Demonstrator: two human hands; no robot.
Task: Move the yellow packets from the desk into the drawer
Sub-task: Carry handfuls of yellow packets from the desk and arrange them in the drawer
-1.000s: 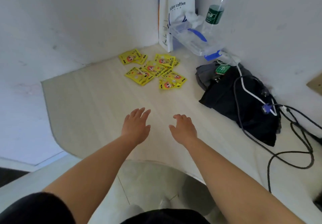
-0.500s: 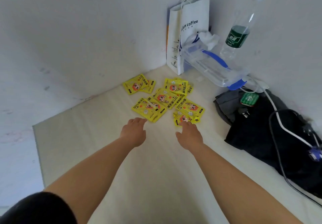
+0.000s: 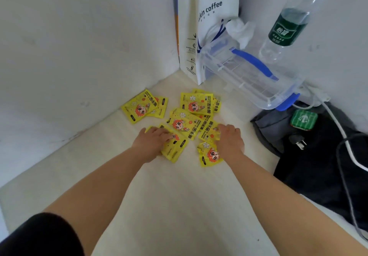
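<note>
Right side crowded
Bare desk (image 3: 169,206) lies near; paper bag (image 3: 211,26), plastic box (image 3: 249,76) and black bag (image 3: 318,166) block the right.

Packets (image 3: 187,124) lie scattered at the far corner of the counter (image 3: 179,206), where the two walls meet, and two of them (image 3: 141,106) sit apart on the left. The left hand (image 3: 153,140) rests on the nearest packet (image 3: 175,146); the right hand (image 3: 229,140) sits on the cluster's right edge, one packet (image 3: 210,154) just left of its wrist. Behind the cluster a paper bag (image 3: 209,26) stands upright in the corner. To its right runs a plastic box (image 3: 249,76), with a bottle (image 3: 284,28) behind it against the wall. Right of the packets, in front of the box, lies a soft bag (image 3: 308,156) with a cable (image 3: 338,128) across it.
</note>
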